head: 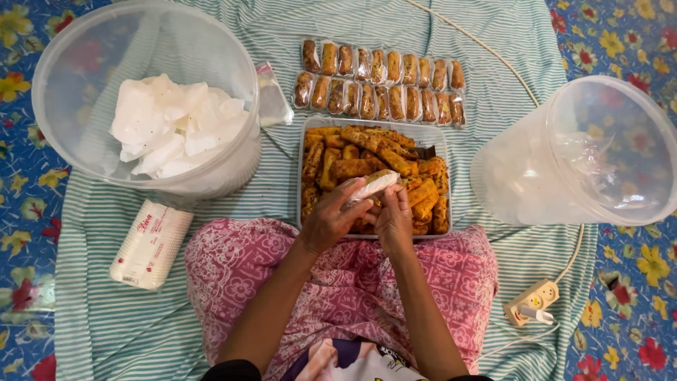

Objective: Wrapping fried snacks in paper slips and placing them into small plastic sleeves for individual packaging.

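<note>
My left hand (pixel 331 220) and my right hand (pixel 393 220) meet over the near edge of a clear rectangular tray (pixel 374 123) heaped with golden fried pastry rolls (pixel 367 161). Together they hold one roll in a small clear plastic bag (pixel 374 185), tilted up to the right. Beyond the tray, two rows of bagged rolls (pixel 381 83) lie side by side on the striped cloth (pixel 106 331).
A large clear tub (pixel 70 141) with crumpled white plastic bags (pixel 173 127) stands at the left. An empty clear tub (pixel 599 152) lies tipped at the right. A white sleeve of packaging (pixel 150 245) lies by my knee. A power strip (pixel 532 302) with cord sits at the right.
</note>
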